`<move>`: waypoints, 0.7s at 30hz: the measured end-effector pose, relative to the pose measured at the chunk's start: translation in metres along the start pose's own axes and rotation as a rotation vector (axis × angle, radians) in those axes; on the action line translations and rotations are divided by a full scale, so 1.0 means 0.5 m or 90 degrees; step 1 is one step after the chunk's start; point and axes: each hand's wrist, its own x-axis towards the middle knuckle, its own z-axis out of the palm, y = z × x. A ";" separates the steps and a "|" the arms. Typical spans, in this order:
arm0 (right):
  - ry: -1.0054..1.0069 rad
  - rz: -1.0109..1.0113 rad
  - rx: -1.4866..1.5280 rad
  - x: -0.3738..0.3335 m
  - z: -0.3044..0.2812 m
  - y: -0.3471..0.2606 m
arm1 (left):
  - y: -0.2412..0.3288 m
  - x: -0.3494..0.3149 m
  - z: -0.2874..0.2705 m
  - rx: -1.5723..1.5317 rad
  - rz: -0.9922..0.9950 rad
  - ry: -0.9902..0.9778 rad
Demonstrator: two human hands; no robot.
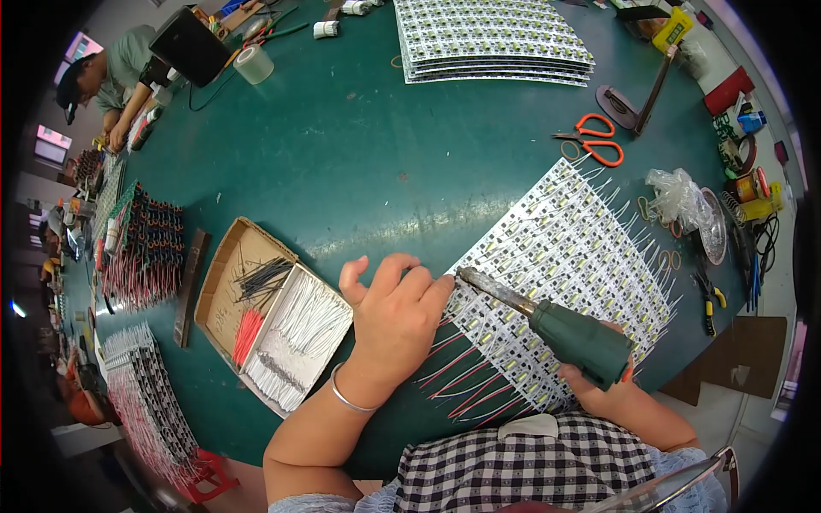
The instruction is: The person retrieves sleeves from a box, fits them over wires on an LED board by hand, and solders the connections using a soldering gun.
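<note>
Near the front edge of the green surface (359, 154), a soldering iron (540, 323) is held over a white circuit panel (569, 248). Its long axis runs obliquely across the panel: the metal tip points up and to the left, away from the person, and the green handle end lies down and to the right, toward the body. The tip is at the panel's left corner, just beside the left hand's fingertips; contact with the panel cannot be confirmed.

Right hand (596, 396): fingers closed around the handle, partly hidden by it. Left hand (395, 315): thumb and forefinger drawn narrow at the panel corner, outermost finger extended; whether a wire is pinched between them cannot be told.

The panel lies turned obliquely to the person. Red and white wires (462, 376) project from its lower left edge, and pale wires fringe its upper right edge.

Left of the left hand, a cardboard box (221, 316) contains black wires (267, 278), red wires (248, 333) and white wires (308, 312). Beyond the panel lie orange-handled scissors (600, 141), with a stack of white panels (496, 43) at the far side.
</note>
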 end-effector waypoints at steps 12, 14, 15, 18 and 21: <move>0.052 -0.009 0.134 0.005 -0.025 -0.024 | -0.003 0.001 -0.001 -0.012 0.022 -0.002; 0.053 0.025 0.170 -0.012 -0.023 -0.015 | -0.005 0.001 -0.003 -0.029 0.030 -0.022; 0.055 0.062 0.203 -0.022 -0.023 -0.012 | -0.004 0.002 -0.005 -0.030 0.033 -0.021; 0.068 0.038 0.100 -0.035 -0.022 -0.007 | -0.003 0.002 -0.008 -0.056 0.019 -0.073; 0.086 0.037 0.135 -0.036 -0.026 -0.013 | -0.005 0.002 -0.009 -0.084 0.025 -0.061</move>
